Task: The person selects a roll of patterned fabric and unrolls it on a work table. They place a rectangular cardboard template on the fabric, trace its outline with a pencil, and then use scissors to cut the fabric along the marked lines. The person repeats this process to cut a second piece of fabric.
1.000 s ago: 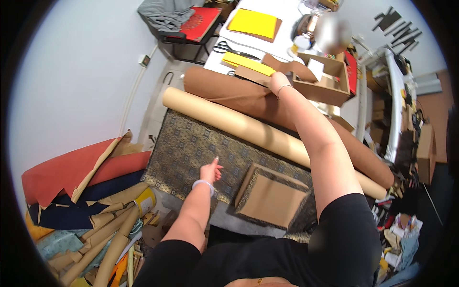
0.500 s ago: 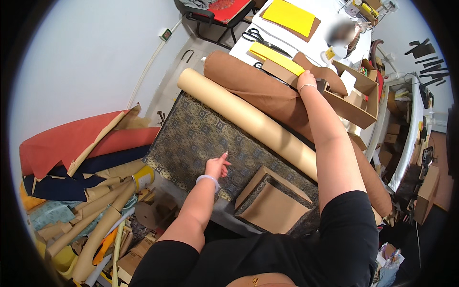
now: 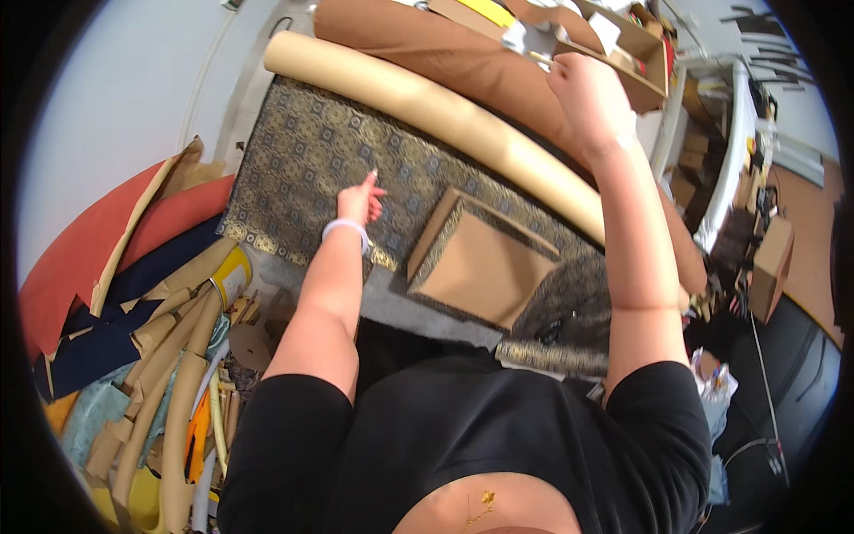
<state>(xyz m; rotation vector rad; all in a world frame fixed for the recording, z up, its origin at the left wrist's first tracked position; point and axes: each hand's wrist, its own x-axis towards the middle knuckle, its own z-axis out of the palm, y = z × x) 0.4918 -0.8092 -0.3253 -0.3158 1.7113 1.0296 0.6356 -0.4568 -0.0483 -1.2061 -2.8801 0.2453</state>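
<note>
My left hand (image 3: 360, 201) is over a dark sheet with gold and grey medallions (image 3: 307, 147), fingers loosely apart, with nothing visible in it. A pale bracelet circles that wrist. My right hand (image 3: 589, 100) is raised at the far right, beyond the sheet, with its fingers closed. A slim pale stick-like thing (image 3: 540, 60) pokes out of its fingers; its kind is too small to tell. Between the hands, a shallow brown cardboard box (image 3: 487, 267) with a patterned inner border lies on the sheet.
A beige roll (image 3: 418, 98) and a thick brown roll (image 3: 427, 44) run diagonally behind the sheet. An open cardboard organizer (image 3: 654, 80) stands at the far right. Red sheet material (image 3: 98, 240) and several tubes (image 3: 182, 409) crowd the left. A wooden board (image 3: 772, 267) stands at right.
My right hand has left the yellow strip, come up and back, and now holds the slim pale thing. The view has tilted down. My left hand stays over the patterned sheet.
</note>
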